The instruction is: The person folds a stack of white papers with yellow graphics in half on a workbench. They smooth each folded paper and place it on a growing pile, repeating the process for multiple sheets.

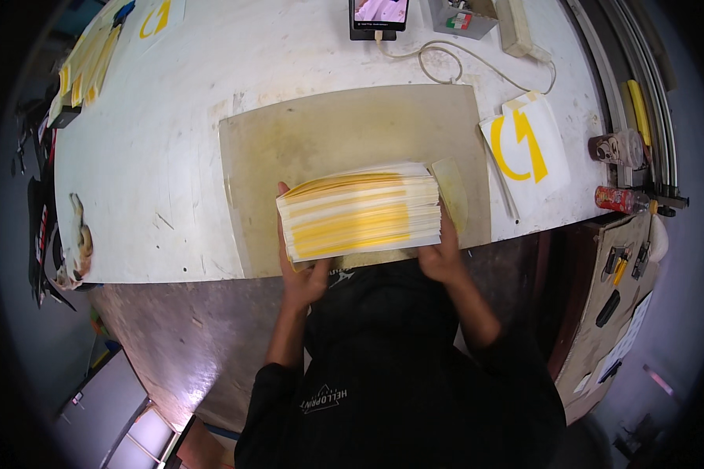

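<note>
A thick stack of white sheets with yellow printing (pixel 352 219) is between my two hands, its layered edges facing up toward me. My left hand (pixel 307 280) grips its left end, with fingers reaching behind and the thumb at the lower edge. At the right end, my right hand (pixel 443 252) clasps the stack, its fingertips partly hidden behind the sheets. Beneath is a yellowish translucent mat (pixel 352 125) at the table's near edge. A pale narrow strip (pixel 449 191) lies on the mat just right of the stack.
White sheets with a yellow symbol (pixel 541 137) lie right of the mat. Farther back are a phone on a stand (pixel 378 16), a cable (pixel 438 48) and a grey box (pixel 454 19). A cup (pixel 616 147) and bottle (pixel 621 199) line the right edge. More yellow-printed sheets (pixel 94 62) sit far left.
</note>
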